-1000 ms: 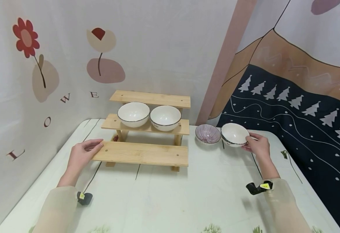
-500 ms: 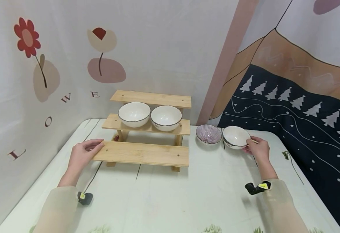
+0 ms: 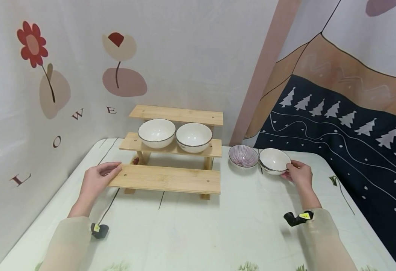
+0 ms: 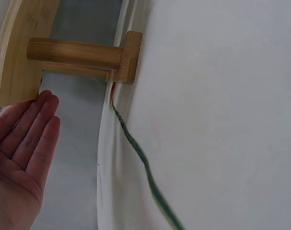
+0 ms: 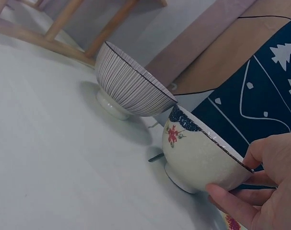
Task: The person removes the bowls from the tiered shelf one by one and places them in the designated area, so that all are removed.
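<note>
A stepped wooden shelf (image 3: 164, 178) stands on the table. My left hand (image 3: 98, 180) holds the left end of its lowest board between thumb and fingers; in the left wrist view the fingers (image 4: 37, 120) lie fairly straight at the board's end. To the right of the shelf, my right hand (image 3: 299, 174) grips the right side of a white bowl (image 3: 273, 161) by its rim and wall. In the right wrist view this bowl shows a red flower and a dark blue rim band, its foot at the tabletop. A smaller purple-striped bowl (image 5: 131, 84) stands close on its left.
Two white bowls with dark rims, a left one (image 3: 156, 133) and a right one (image 3: 194, 137), sit side by side on the middle board. The top board (image 3: 175, 114) rises behind them. Printed cloth walls (image 3: 198, 56) border the pale tablecloth (image 3: 184, 233) at the back and sides.
My right hand has lowered the white bowl and brought it slightly nearer, beside the purple-striped bowl. The left hand keeps its place on the shelf.
</note>
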Action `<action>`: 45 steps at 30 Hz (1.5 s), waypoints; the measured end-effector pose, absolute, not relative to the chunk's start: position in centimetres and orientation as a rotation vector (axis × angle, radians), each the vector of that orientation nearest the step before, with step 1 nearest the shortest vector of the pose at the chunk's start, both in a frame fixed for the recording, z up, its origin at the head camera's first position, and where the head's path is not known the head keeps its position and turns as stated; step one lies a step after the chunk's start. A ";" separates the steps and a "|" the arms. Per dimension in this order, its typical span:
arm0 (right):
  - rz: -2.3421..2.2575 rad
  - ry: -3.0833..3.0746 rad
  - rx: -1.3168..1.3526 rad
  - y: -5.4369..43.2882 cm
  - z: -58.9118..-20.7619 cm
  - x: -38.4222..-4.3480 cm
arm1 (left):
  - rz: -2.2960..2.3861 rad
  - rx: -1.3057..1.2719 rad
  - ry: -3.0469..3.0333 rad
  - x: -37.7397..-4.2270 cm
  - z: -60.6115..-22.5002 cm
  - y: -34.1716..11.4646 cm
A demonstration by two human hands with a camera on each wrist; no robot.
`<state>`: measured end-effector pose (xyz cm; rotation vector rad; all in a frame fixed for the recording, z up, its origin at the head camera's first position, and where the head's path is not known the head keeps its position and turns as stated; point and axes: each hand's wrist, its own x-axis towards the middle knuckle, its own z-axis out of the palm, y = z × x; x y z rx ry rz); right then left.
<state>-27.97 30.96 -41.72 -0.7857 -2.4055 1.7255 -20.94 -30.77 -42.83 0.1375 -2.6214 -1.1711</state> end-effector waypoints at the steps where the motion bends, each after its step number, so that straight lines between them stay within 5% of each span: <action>1: 1.732 -2.399 -0.784 30.9 -41.7 -28.0 | -1.173 0.137 -2.620 -20.9 -42.8 -30.8; 45: 1.778 -2.363 -0.845 32.3 -41.9 -28.0 | -1.165 0.132 -2.619 -21.0 -43.0 -30.9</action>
